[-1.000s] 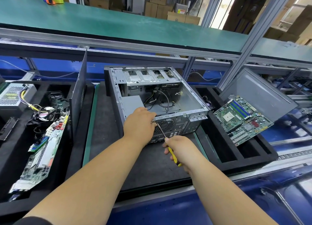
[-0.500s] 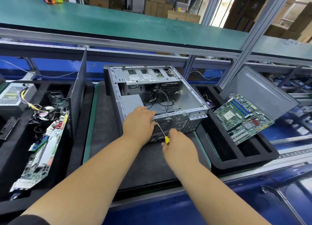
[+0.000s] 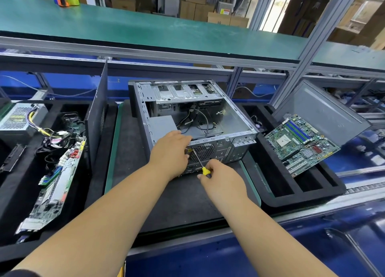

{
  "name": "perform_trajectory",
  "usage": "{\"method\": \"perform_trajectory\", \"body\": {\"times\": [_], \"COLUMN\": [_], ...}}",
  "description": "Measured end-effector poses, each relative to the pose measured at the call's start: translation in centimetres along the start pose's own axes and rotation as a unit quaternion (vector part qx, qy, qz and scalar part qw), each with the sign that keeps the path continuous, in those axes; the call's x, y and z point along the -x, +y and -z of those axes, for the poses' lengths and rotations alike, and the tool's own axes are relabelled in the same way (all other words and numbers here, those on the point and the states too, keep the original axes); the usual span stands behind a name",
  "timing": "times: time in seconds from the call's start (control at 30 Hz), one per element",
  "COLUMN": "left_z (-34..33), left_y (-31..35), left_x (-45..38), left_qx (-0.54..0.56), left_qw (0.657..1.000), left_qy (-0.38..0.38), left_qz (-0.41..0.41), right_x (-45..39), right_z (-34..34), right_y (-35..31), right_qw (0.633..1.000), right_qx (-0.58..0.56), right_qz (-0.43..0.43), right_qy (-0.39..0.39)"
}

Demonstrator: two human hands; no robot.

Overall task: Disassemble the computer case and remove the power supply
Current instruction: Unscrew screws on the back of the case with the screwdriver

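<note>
An open grey computer case [image 3: 233, 110] lies on its side on a dark mat [image 3: 129, 152], rear panel toward me. A grey power supply [image 3: 163, 122] sits inside at the near left corner, partly hidden by my left hand [image 3: 169, 154], which rests against the rear panel over that corner. My right hand [image 3: 220, 175] grips a screwdriver with a yellow handle [image 3: 205, 170]. Its shaft slants up and left, and the tip meets the rear panel beside the fan grille [image 3: 205, 150], next to my left fingers.
A black foam tray [image 3: 291, 197] on the right holds a green motherboard [image 3: 300, 141] and a leaning grey side panel [image 3: 325, 112]. A left tray holds another board [image 3: 56, 183], cables, a second power supply [image 3: 18, 118] and an upright dark panel [image 3: 96, 118]. A green shelf [image 3: 145, 31] runs overhead.
My right hand has moved up and left toward the case, bringing the screwdriver steeper, with its tip on the rear panel. My left hand has stayed on the case corner.
</note>
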State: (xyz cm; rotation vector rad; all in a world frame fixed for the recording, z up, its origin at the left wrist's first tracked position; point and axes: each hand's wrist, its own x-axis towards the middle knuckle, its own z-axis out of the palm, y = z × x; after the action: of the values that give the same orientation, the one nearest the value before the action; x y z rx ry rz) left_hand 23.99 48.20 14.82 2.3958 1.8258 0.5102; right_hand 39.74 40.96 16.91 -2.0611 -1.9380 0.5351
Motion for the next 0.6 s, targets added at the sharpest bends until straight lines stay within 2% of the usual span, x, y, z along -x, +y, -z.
{"method": "perform_trajectory", "body": {"times": [0.1,0.17,0.27,0.33,0.37,0.43,0.47,0.5,0.53,0.6], "left_z": [0.2,0.7,1.5,1.7,1.5,1.0,0.7,0.4,0.2,-0.2], "left_y": [-0.1,-0.1,0.5,1.4,1.8,2.6,2.9,3.2,3.5,3.8], "left_x": [0.0,0.3,1.8,3.1,3.5,3.6,3.5,3.3,3.2,2.8], "left_qx": [0.018,0.102,0.257,0.305,0.331,0.404,0.457,0.518,0.582,0.688], "left_qw": [1.000,0.995,0.955,0.929,0.918,0.886,0.847,0.790,0.721,0.586], "left_qy": [-0.026,-0.003,0.146,0.197,0.185,0.074,0.008,-0.045,-0.078,-0.092], "left_qz": [-0.001,0.003,0.023,0.075,0.116,0.217,0.271,0.324,0.369,0.418], "right_x": [-0.2,-0.4,-0.5,-0.6,-0.6,-0.6,-0.6,-0.6,-0.6,-0.5], "right_z": [-0.2,-0.2,-0.4,-0.5,-0.6,-0.7,-0.7,-0.7,-0.7,-0.8], "right_y": [0.4,0.6,0.8,0.9,1.0,1.1,1.1,1.1,1.1,1.1], "right_qw": [1.000,1.000,1.000,1.000,0.999,0.999,0.999,0.999,0.999,0.999], "right_qx": [0.000,-0.011,-0.019,-0.020,-0.019,-0.016,-0.015,-0.015,-0.015,-0.016], "right_qz": [0.010,0.012,0.015,0.018,0.020,0.022,0.023,0.024,0.026,0.032], "right_qy": [0.014,0.010,0.010,0.014,0.016,0.017,0.018,0.018,0.018,0.020]}}
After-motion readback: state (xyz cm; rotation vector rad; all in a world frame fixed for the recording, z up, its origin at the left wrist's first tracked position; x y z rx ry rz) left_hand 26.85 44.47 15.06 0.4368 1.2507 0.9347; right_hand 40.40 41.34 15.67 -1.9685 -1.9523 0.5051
